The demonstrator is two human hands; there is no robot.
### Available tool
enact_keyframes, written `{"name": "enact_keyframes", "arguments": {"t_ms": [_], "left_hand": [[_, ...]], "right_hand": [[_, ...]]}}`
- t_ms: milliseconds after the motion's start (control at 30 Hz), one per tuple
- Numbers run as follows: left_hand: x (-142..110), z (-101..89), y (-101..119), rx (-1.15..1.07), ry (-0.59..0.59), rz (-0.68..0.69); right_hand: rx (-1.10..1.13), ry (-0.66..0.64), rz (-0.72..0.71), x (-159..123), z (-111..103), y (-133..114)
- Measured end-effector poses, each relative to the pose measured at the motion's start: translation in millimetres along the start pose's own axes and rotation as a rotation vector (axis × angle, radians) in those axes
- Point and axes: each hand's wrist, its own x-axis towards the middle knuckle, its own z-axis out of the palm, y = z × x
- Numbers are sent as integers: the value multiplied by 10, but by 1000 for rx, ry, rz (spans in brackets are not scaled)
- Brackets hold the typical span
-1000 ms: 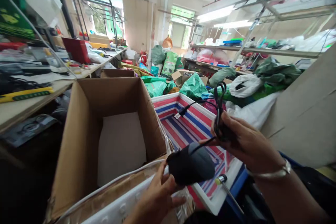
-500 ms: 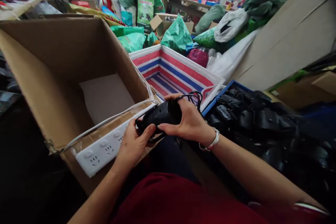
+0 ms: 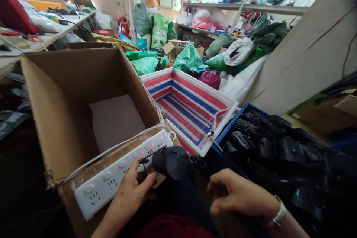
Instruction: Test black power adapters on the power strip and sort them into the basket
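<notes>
My left hand [image 3: 134, 182] is closed at the near end of a black rounded device [image 3: 173, 161], with thin black strips or cords by its fingertips. Part of its grip is hidden. The device lies tilted above my lap, its bundled black cord [image 3: 198, 161] at the right end. Apart from it, my right hand [image 3: 240, 193] hovers to the right, fingers curled but spaced from the thumb, nothing between them. Beside my left hand runs a white power strip [image 3: 111, 182], with several red lights lit at its far end.
A large open cardboard box [image 3: 72, 81] stands left, a paper sheet inside. Ahead is a striped red, white and blue container [image 3: 192, 93]. On the right, a blue crate [image 3: 223, 134] holds several black devices [image 3: 267, 148]; a hammer-like tool [image 3: 213, 139] leans at its edge.
My right hand has let go of the black device and moved right and down. The device has shifted lower, still at my left hand. The view has tilted up, showing more of the room.
</notes>
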Motion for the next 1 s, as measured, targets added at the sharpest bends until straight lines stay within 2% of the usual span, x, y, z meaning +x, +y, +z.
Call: {"name": "enact_keyframes", "arguments": {"t_ms": [33,100,200,300,400,500,567,633,700,767,833,1000], "left_hand": [[-6,-5,11,-32,-14,-11],[-19,8,55,-73,-53,-29],[-57,54,132,-109,-114,-35],[-122,62,185,-129,-144,-5],[-194,-20,242,-170,-100,5],[-245,-174,355,-215,74,38],[-254,-284,444,-198,200,93],[-235,-384,513,-220,299,156],[-195,-469,544,-284,366,213],[-150,-544,536,-339,414,248],[-115,-616,499,-363,437,266],[-75,-766,361,-353,414,327]], "right_hand": [[-17,115,37,38,-11,142],[35,321,6,205,75,407],[178,366,-211,543,417,645],[113,495,-418,793,761,688],[61,571,-462,880,828,665],[48,646,-478,862,634,597],[121,679,-426,840,488,471],[255,633,-377,839,417,271],[377,557,-390,879,438,50],[459,493,-441,973,523,-120],[463,490,-500,1107,621,-201],[225,567,-565,1413,741,-163]]}}
